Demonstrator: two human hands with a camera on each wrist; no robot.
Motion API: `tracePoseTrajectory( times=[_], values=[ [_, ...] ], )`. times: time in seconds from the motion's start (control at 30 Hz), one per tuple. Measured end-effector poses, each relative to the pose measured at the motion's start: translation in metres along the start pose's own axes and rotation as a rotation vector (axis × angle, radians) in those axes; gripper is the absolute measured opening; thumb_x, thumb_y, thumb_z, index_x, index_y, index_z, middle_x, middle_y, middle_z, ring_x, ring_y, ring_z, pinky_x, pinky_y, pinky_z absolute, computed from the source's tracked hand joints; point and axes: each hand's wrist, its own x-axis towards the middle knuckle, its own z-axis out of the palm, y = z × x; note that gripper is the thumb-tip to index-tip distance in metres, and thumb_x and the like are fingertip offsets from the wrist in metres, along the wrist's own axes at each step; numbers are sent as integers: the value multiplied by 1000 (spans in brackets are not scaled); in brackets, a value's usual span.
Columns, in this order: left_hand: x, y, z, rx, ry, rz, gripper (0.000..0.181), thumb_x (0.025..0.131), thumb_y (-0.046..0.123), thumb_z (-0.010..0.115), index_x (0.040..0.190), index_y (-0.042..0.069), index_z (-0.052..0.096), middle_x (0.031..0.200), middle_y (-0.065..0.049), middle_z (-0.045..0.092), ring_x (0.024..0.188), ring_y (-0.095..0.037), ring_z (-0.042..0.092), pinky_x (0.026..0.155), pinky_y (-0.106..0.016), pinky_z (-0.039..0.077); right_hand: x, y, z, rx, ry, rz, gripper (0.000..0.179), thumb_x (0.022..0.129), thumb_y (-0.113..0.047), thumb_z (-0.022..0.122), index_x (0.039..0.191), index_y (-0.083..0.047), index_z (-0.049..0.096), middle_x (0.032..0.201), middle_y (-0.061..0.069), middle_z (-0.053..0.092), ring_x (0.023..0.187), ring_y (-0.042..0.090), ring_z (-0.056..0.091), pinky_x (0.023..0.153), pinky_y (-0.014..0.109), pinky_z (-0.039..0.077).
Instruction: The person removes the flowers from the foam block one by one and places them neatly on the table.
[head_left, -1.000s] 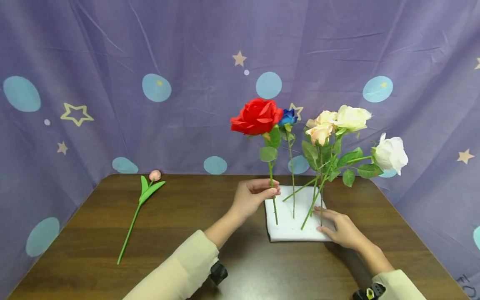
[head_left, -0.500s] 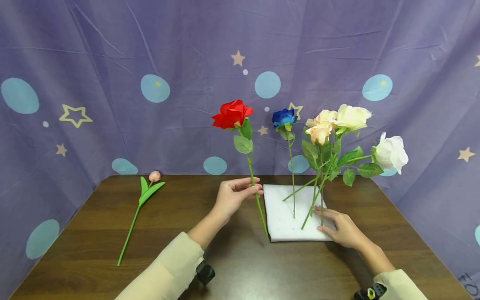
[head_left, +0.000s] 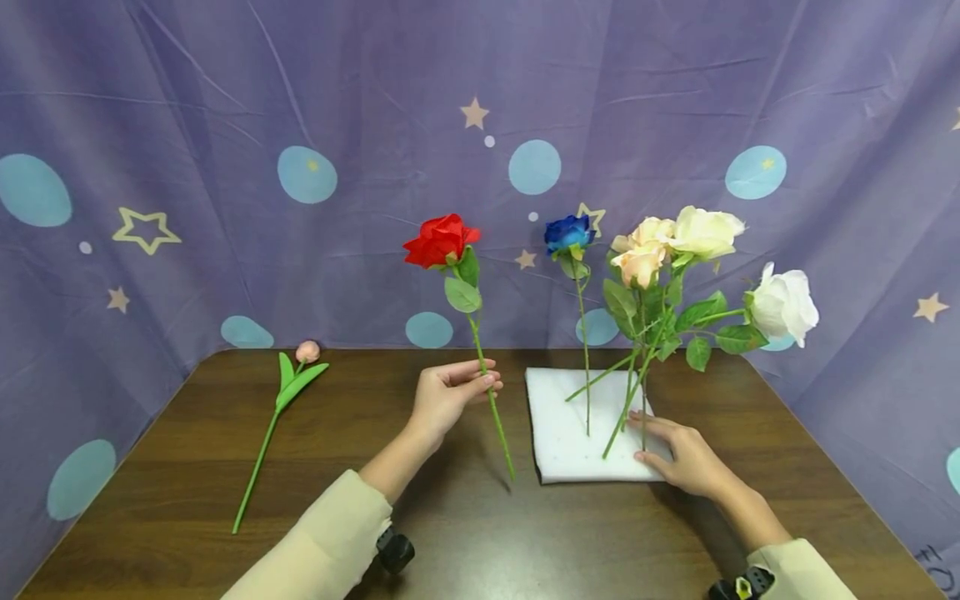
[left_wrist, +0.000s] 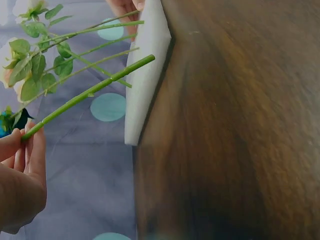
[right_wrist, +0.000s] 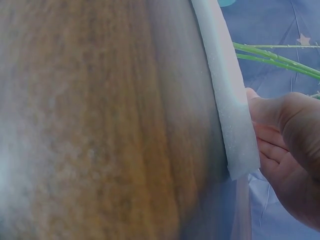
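My left hand [head_left: 442, 400] pinches the green stem of a red rose [head_left: 441, 242] between thumb and fingers, left of the white foam board [head_left: 555, 458]. The stem's lower end hangs just above the table; in the left wrist view the bare stem [left_wrist: 90, 95] crosses in front of the board. My right hand [head_left: 686, 454] rests on the board's right side, thumb and fingers extended over its top. Standing in the foam are a blue rose [head_left: 568, 235], a peach rose [head_left: 642, 254], a cream rose [head_left: 705, 232] and a white rose [head_left: 783, 305] that leans far right.
A pink tulip [head_left: 307, 352] with green leaves lies at the left of the brown wooden table [head_left: 337, 467]. Behind the table hangs a purple curtain [head_left: 390, 108] with stars and blue dots. Leaves of the standing roses overlap above the board's right half.
My left hand has carried the red rose leftward, away from above the foam board to beside it. The blue rose now shows fully. The right hand stays on the board.
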Motion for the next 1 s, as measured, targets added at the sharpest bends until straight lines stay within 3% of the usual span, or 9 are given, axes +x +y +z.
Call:
tracePoseTrajectory(
  times=[0.07,0.17,0.4,1.0],
  values=[
    [0,-2,-3,4,15,3,30,84,-10,63,113,-16,62,97,-29,71,71,-8,72,83,-41,60,0,0,0,-8,4,-5,43,74,-10,80,115,-4,68,119,14,69,108,37,64,103,4,36],
    [0,-3,-7,14,23,0,30,84,-11,63,114,-16,62,96,-28,71,71,-8,72,81,-37,60,0,0,-1,-16,10,-8,43,74,-10,80,115,-5,69,119,14,69,108,37,64,102,10,41],
    [0,-1,-19,32,28,-35,33,85,-10,63,117,-16,60,97,-25,72,71,-7,72,79,-32,61,0,-1,-1,0,6,-2,43,75,-10,80,116,-6,68,120,14,69,109,37,64,104,-2,27],
    [-6,-7,-54,68,52,-71,37,86,-9,63,121,-17,56,87,-8,76,73,-7,72,81,-32,60,0,0,-1,-6,-1,3,42,75,-10,79,116,-5,68,119,14,69,109,37,64,103,-2,27]
  ],
)
